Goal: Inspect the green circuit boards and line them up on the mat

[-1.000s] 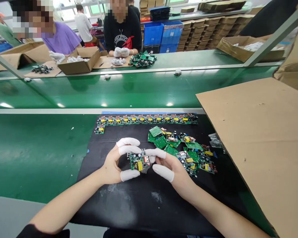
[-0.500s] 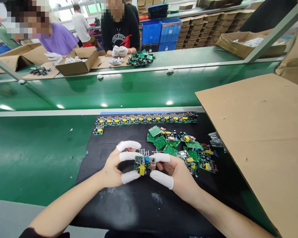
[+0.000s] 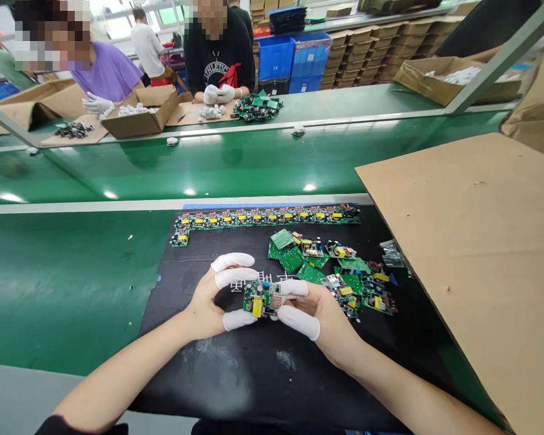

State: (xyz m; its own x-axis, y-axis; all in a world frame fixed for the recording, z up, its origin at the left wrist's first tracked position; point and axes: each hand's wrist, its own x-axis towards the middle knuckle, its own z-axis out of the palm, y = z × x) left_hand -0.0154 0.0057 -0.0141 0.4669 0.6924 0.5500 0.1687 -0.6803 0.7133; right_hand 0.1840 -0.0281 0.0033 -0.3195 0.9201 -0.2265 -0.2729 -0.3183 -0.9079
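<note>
Between my hands, above the black mat (image 3: 199, 380), is a small green circuit board (image 3: 262, 299) with a yellow transformer and other parts facing up. My left hand (image 3: 217, 296), in white finger cots, grips the board's left side between thumb and fingers. On its right edge my right hand (image 3: 315, 308), also in finger cots, pinches it with thumb and forefinger. Just beyond the right hand lies a loose pile of circuit boards (image 3: 308, 273), some face down. Along the mat's far edge runs a neat row of circuit boards (image 3: 272, 217), with one more board (image 3: 180, 238) below its left end.
A large cardboard sheet (image 3: 471, 241) slants along the right side. Beyond the mat runs a green conveyor belt (image 3: 236, 175) carrying a few small pieces. Across it, gloved co-workers sit by a cardboard box (image 3: 142, 115) and a heap of boards (image 3: 257, 107).
The circuit board has tilted and shifted slightly left, with its component face turned more towards me. Small pieces on the conveyor have moved left. A co-worker's gloved hand at far left has opened out.
</note>
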